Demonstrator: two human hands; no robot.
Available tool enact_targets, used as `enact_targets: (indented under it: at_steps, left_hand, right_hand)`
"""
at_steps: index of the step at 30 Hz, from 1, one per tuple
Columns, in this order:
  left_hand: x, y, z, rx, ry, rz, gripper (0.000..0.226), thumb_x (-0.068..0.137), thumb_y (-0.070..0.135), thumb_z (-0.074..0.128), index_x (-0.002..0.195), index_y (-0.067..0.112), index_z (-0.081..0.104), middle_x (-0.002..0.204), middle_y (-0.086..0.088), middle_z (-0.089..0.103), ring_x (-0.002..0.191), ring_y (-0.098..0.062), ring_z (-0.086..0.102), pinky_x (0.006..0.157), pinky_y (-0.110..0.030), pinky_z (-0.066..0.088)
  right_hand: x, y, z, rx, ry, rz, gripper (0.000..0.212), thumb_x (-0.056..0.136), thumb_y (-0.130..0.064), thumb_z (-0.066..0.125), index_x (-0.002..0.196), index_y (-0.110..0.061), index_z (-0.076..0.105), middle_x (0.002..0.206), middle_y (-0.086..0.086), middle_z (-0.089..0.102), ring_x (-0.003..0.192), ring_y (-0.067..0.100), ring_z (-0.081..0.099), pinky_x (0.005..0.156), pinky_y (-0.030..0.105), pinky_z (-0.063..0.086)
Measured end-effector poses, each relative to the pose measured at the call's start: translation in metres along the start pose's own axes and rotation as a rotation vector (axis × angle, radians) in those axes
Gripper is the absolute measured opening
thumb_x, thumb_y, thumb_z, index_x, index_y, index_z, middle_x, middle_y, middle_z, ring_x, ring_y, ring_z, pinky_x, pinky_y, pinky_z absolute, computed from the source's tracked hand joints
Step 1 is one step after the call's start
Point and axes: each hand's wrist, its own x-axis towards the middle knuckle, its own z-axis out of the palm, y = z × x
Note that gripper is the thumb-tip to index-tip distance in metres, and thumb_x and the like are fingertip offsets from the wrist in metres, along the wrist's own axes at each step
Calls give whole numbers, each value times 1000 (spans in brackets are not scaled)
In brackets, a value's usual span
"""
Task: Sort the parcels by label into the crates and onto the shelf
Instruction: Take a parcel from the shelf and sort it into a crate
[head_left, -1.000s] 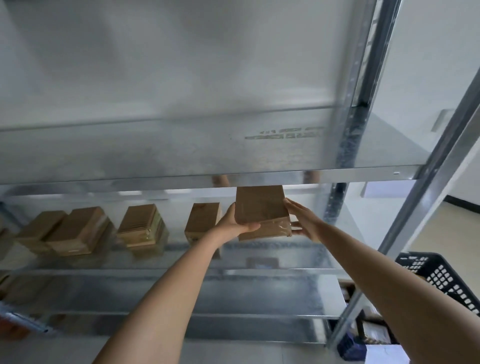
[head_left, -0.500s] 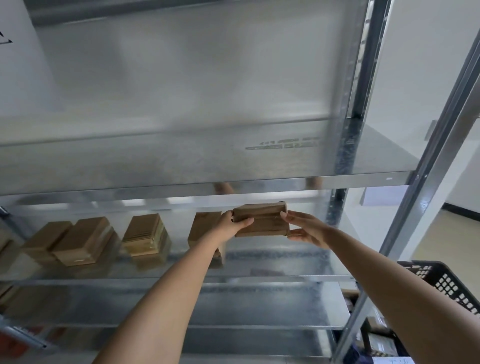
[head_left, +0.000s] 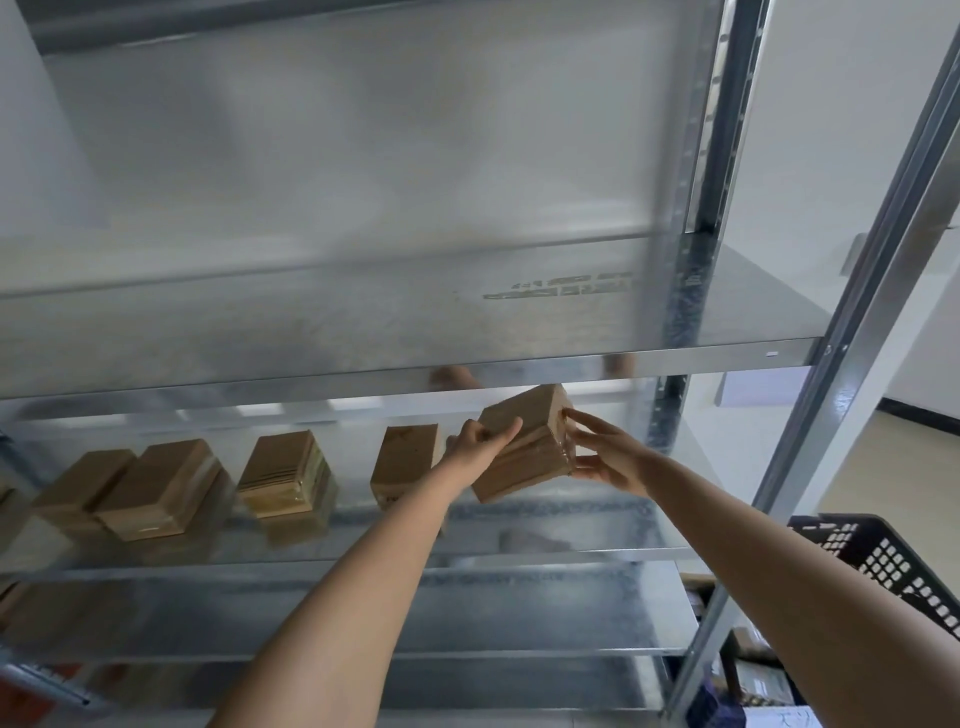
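Our left hand (head_left: 475, 444) grips the brown parcel (head_left: 524, 449) from its left side, thumb laid across the top face and fingers curled behind it. Our right hand (head_left: 605, 457) meets the parcel's right edge with spread, nearly straight fingers, the fingertips (head_left: 569, 414) touching the taped corner. Between the two hands the parcel is tilted, its far end raised toward the underside of the upper shelf board (head_left: 415, 371), and it hangs above the metal shelf (head_left: 571, 552) rather than resting on it. To its left, on that same shelf, a row of cardboard boxes stands: the nearest (head_left: 404, 460) just beside our left wrist, then one (head_left: 283, 475) further along, then a pair (head_left: 130, 491) touching each other. A dark perforated crate (head_left: 893, 564) sits low on the right, beyond the shelf's upright post (head_left: 852, 364).
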Motion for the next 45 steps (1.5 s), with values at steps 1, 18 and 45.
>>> enact_targets:
  at_steps: [1, 18, 45]
  left_hand:
    - [0, 2, 3, 16, -3, -36, 90, 78, 83, 44, 141, 19, 38, 145, -7, 38, 129, -28, 44, 101, -39, 39]
    - [7, 0, 17, -196, -142, -136, 117, 59, 96, 44, 140, 12, 45, 140, -8, 53, 128, -30, 50, 103, -45, 45]
    - [2, -15, 9, -104, -15, 132, 65, 105, 35, 38, 154, 40, -5, 165, 2, 1, 149, -31, 19, 116, -47, 27]
  right_hand:
    - [2, 1, 2, -6, 26, -2, 48, 100, -9, 53, 145, -23, 44, 120, 13, 62, 88, 26, 67, 79, 36, 56]
    - [10, 12, 14, -81, 17, -51, 61, 81, -4, 76, 136, -17, 53, 131, -1, 62, 104, 18, 67, 95, 38, 54]
    - [21, 24, 39, -198, 119, -93, 56, 94, -35, 60, 146, -30, 39, 154, 12, 37, 142, 31, 34, 113, 48, 30]
